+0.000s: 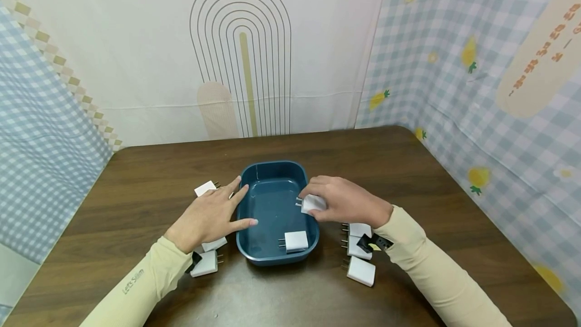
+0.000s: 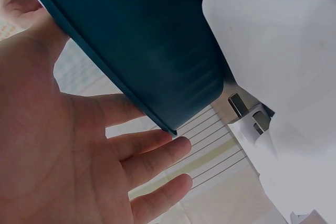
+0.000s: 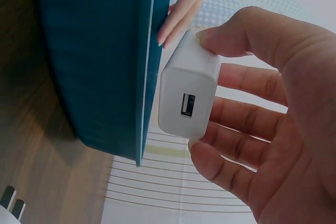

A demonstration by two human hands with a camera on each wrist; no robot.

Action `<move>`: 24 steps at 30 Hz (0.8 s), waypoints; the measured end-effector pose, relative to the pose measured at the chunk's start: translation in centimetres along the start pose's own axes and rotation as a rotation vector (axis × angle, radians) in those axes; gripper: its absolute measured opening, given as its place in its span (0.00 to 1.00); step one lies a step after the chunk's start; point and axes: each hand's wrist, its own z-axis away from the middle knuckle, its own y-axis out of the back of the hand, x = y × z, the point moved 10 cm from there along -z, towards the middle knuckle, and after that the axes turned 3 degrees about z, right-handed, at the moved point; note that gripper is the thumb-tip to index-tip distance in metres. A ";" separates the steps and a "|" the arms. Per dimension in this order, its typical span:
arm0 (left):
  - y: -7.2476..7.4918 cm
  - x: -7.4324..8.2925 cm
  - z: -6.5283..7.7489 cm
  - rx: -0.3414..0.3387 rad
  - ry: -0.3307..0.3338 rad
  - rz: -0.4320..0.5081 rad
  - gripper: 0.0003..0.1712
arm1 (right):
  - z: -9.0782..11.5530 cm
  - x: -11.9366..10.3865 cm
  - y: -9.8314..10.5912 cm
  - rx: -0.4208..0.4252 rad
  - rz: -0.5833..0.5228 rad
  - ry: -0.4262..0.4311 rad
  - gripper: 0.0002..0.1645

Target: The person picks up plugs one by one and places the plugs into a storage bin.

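My right hand (image 1: pixel 341 200) pinches a white USB charger (image 3: pixel 190 85) between thumb and fingers, over the right rim of a blue plastic tub (image 1: pixel 268 206). The charger's USB port shows in the right wrist view, and its prongs point left into the tub in the head view. A second white charger (image 1: pixel 296 241) lies inside the tub near its front right corner. With fingers spread and fairly straight, my left hand (image 1: pixel 210 217) rests at the tub's left rim, fingertips and thumb reaching over the edge.
Several white chargers (image 1: pixel 361 270) sit on the brown wooden table (image 1: pixel 408 165) right of the tub, partly under my right wrist. More chargers (image 1: pixel 205 263) lie to the left, partly hidden by my left hand and wrist. Patterned cloth (image 1: pixel 317 54) hangs behind the table.
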 end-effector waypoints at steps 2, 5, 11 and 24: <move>0.0 0.0 0.0 -0.002 0.002 0.001 0.54 | -0.1 -0.1 -0.2 -0.008 -0.006 -0.001 0.18; -0.1 0.0 0.1 -0.009 0.006 0.006 0.54 | -0.2 -0.3 -0.5 -0.016 -0.010 0.003 0.18; -0.1 0.0 0.1 -0.015 0.007 0.011 0.54 | -0.5 -0.9 -1.0 -0.025 -0.003 0.032 0.18; -0.1 0.0 0.1 -0.017 0.009 0.013 0.54 | -0.9 -1.6 -1.4 -0.033 0.007 0.055 0.18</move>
